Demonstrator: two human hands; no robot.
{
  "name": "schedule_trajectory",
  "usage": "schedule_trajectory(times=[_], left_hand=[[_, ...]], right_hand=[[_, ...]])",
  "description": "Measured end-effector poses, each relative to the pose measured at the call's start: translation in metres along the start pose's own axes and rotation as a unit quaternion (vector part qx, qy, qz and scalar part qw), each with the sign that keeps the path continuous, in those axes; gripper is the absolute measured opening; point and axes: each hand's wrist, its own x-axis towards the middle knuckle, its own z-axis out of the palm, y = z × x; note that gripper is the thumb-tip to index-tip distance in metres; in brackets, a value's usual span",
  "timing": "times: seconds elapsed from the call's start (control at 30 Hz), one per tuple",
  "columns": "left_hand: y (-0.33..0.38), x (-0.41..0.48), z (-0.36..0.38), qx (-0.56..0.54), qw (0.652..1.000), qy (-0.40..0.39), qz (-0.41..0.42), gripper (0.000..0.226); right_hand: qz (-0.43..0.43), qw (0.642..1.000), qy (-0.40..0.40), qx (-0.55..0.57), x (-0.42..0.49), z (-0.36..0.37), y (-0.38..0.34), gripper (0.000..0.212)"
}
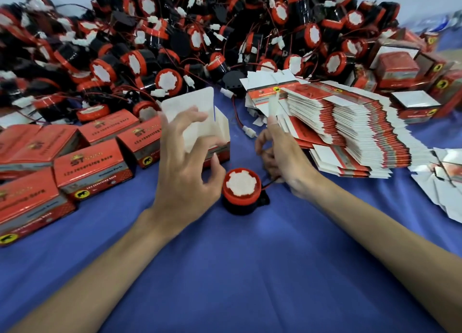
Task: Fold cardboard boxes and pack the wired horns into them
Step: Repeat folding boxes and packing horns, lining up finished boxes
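Nearest the camera, two bare forearms are recorded reaching forward over the blue-covered desk [225, 270]. The fingers [200, 114] of the left hand [185, 162] are spread and bent over an open box [221, 127], its white flaps standing up; whether a firm hold is taken cannot be told, as the hand is blurred. On the right hand [282, 157] the forefinger is raised and the remaining fingers are curled together, apparently pinching the wire [268, 181] of the horn. That horn [241, 187] is found upright on the desk between the two hands, just beside the box and not yet inside it. A loose connector [248, 130] on another lead lies just beside the box. Closed boxes [92, 167] are ranked to the left, a slumped stack of flat cartons [350, 122] to the right, and a heap of unpacked horns [175, 32] behind. Risks are judged as follows: the trailing wire may be trapped under a flap if it is not tucked in first; the stray lead may be drawn in with it; the box may be tipped if it is only lightly steadied.
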Motion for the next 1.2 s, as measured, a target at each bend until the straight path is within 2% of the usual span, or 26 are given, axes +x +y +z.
schedule_trajectory(times=[0.03,0.1,0.27,0.37,0.5,0.63,0.73,0.83,1.0,1.1,1.2], left_hand=[[0.001,0.0,-0.002,0.025,0.999,0.014,0.031,0.008],[0.005,-0.001,-0.005,0.064,0.996,0.007,0.066,0.021],[0.009,-0.002,-0.01,0.003,0.989,-0.125,0.074,0.045],[0.01,-0.003,-0.011,-0.039,0.974,-0.201,0.101,0.058],[0.011,-0.002,-0.01,-0.105,0.956,-0.265,0.066,0.061],[0.009,-0.002,-0.009,-0.157,0.949,-0.274,0.013,0.061],[0.005,-0.003,-0.01,-0.162,0.941,-0.298,0.008,0.064],[0.002,-0.006,-0.008,-0.163,0.93,-0.329,0.004,0.064],[0.003,-0.006,-0.007,-0.211,0.929,-0.285,-0.107,0.055],[0.002,-0.007,-0.008,-0.26,0.935,-0.198,-0.135,0.054],[0.003,-0.005,-0.009,-0.315,0.927,-0.124,-0.163,0.049]], right_hand=[[-0.001,1.0,-0.004,-0.02,0.0,0.001,0.001,0.058],[-0.021,0.999,-0.001,-0.041,0.0,0.001,0.003,0.053],[-0.101,0.993,0.051,-0.036,-0.002,0.005,0.006,0.029],[-0.141,0.987,0.074,-0.019,-0.007,0.006,0.002,0.016],[-0.195,0.977,0.069,-0.045,-0.012,0.007,-0.002,0.017],[-0.272,0.94,0.165,-0.124,-0.009,0.004,-0.003,0.01],[-0.264,0.936,0.195,-0.125,-0.005,-0.003,-0.004,0.009],[-0.241,0.953,0.163,-0.082,-0.007,-0.003,-0.004,0.009],[-0.225,0.965,0.134,-0.007,-0.006,-0.003,-0.007,0.012],[-0.24,0.965,0.104,0.028,-0.007,-0.006,-0.007,0.015],[-0.313,0.948,0.043,0.04,-0.011,-0.007,-0.004,0.015]])
